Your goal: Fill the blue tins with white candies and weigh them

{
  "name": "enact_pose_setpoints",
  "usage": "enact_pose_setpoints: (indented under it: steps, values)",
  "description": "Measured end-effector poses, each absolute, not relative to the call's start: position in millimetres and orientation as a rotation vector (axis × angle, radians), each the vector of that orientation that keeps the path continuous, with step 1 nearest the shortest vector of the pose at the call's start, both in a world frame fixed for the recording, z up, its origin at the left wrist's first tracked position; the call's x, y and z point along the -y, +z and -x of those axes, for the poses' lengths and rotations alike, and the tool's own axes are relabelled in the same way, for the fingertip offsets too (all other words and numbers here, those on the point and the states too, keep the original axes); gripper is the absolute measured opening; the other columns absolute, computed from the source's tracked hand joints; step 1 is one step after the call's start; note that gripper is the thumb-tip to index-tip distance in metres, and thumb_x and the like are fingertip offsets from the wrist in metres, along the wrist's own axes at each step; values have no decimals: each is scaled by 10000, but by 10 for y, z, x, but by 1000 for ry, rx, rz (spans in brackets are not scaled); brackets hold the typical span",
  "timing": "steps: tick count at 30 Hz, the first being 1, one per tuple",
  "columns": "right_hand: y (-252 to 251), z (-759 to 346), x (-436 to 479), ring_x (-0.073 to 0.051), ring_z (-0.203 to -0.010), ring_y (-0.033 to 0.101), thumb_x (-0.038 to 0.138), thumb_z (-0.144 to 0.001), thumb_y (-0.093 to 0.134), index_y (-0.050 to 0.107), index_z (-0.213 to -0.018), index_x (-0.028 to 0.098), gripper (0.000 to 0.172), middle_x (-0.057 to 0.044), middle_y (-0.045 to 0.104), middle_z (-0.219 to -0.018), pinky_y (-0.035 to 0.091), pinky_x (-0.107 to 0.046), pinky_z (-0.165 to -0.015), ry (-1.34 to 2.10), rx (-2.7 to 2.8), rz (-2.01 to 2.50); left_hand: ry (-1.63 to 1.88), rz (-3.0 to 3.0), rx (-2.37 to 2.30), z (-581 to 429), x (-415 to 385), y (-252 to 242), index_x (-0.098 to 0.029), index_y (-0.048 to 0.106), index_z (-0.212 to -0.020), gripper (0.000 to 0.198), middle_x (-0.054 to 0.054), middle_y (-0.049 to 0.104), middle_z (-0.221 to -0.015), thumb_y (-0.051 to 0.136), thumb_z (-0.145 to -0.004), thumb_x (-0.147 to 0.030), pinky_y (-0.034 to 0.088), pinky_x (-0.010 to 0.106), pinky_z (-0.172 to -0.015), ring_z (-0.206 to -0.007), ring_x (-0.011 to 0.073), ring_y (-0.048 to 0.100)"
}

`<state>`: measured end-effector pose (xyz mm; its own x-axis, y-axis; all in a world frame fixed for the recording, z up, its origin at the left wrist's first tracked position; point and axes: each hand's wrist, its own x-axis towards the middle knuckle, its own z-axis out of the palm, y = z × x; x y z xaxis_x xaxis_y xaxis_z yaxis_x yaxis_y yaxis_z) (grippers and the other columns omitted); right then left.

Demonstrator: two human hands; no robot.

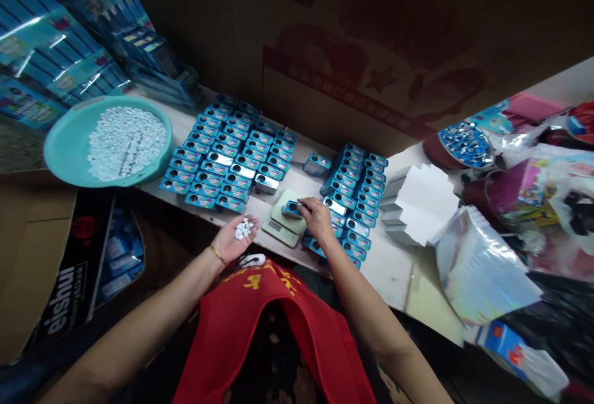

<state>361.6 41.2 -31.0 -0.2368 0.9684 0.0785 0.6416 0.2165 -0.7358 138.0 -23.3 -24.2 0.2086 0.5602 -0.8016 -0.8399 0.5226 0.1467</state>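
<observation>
The left hand [236, 239] lies palm up and spread just off the front edge of the worktop [392, 280], a loose heap of white pellets [243, 229] resting in its palm. The right hand [316, 217] has its fingers drawn together at a small blue tin [291, 208] set on the scale [273, 216] near the middle of the front edge; whether they grip or merely touch it, I cannot tell. At the left end, a teal basin [60, 156] holds many more pellets. Between basin and scale stands a block of blue tins [216, 167], reaching from the front edge towards the back; a second block [346, 189] stands right of the scale, and a lone tin [317, 165] nearer the back edge. Towards the back right corner, a dark red bowl [431, 151] is heaped with shiny blue pieces [466, 144]. Below the left end, an open carton [77, 268] contains blue packets [123, 262].
</observation>
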Motion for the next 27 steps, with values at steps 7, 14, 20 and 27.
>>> enact_pose_setpoints:
  steps: [7,14,20,27]
  values:
    - [-274,-3656,-389,-145,-726,571,261,-728,526,648,-898,175,226,-41,633,-822,459,-273,-680,954,1630,1546,931,310,-800,-1205,359,-226,-142,498,-665,159,-14,449,-539,435,-801,-197,337,164,-354,-418,59,409]
    - [-271,-3743,-299,-138,-681,555,288,-727,530,651,-893,165,239,-40,629,-790,454,-274,-653,938,1610,1609,904,304,-780,-1133,446,-299,-147,485,-670,163,-11,445,-554,417,-809,-197,345,165,-375,-451,67,423]
    - [-236,-3579,-302,-176,-812,571,165,-762,475,647,-903,180,224,-65,629,-859,441,-302,-762,747,2049,1581,882,311,-788,-1152,426,-308,-136,491,-681,142,3,468,-590,423,-800,-172,299,149,-334,-425,51,391]
    - [-227,-3508,-340,-185,-847,567,138,-773,454,621,-977,171,265,-77,613,-914,441,-300,-777,681,2151,1616,895,315,-797,-1146,422,-309,-137,492,-689,136,4,475,-606,420,-800,-167,314,147,-352,-437,49,402]
